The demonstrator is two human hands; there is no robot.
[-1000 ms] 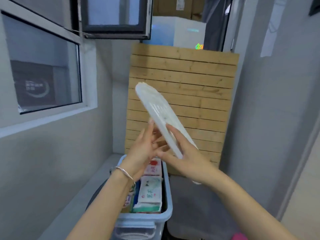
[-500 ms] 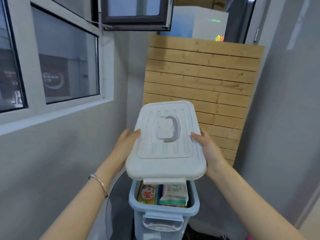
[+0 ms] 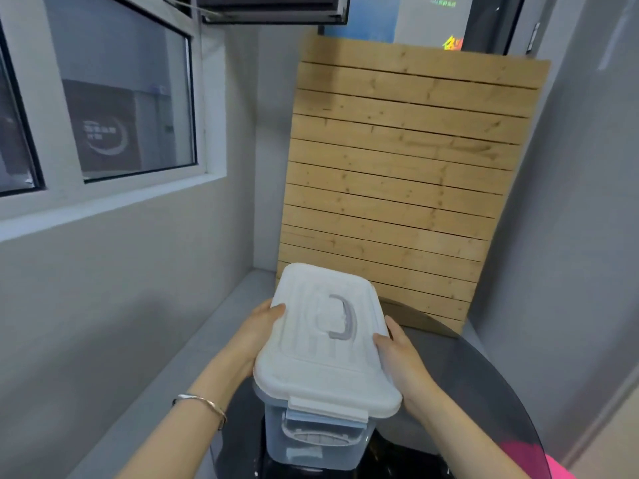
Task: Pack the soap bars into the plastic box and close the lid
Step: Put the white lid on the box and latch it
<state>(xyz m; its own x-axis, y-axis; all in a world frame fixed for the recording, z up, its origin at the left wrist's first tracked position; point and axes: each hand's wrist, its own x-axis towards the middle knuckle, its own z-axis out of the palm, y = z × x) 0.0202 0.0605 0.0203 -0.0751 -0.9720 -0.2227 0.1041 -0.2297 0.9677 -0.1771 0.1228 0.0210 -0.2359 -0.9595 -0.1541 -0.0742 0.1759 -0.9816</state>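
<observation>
So the white lid (image 3: pixel 325 340) sits on top of the plastic box (image 3: pixel 311 440) and covers the whole opening, and both hands are on it. The left hand (image 3: pixel 257 335) grasps the lid's left long edge, thumb lying on top near the far corner, the other fingers tucked under the rim where I can't see them. The right hand (image 3: pixel 404 361) does the same on the right edge: thumb pressed on the top surface, fingers wrapped down round the side. The lid looks a bit skewed, its near right corner sticking out past the box, and I honestly can't tell if it's snapped down all the way or just resting there. The grey carry handle (image 3: pixel 342 318) lies folded flat in the recess in the middle of the lid. At the near end the lid's tab hangs right over the box's front latch (image 3: pixel 321 432). The soap bars are out of sight under the lid. The box itself is pale blue-grey and stands on a dark glossy round table (image 3: pixel 484 375), near its left side. There's a thin silver bracelet (image 3: pixel 204 404) on the left wrist. Behind the table a wooden slat panel (image 3: pixel 397 184) leans against the grey wall, and a window (image 3: pixel 121 108) is off to the left.
</observation>
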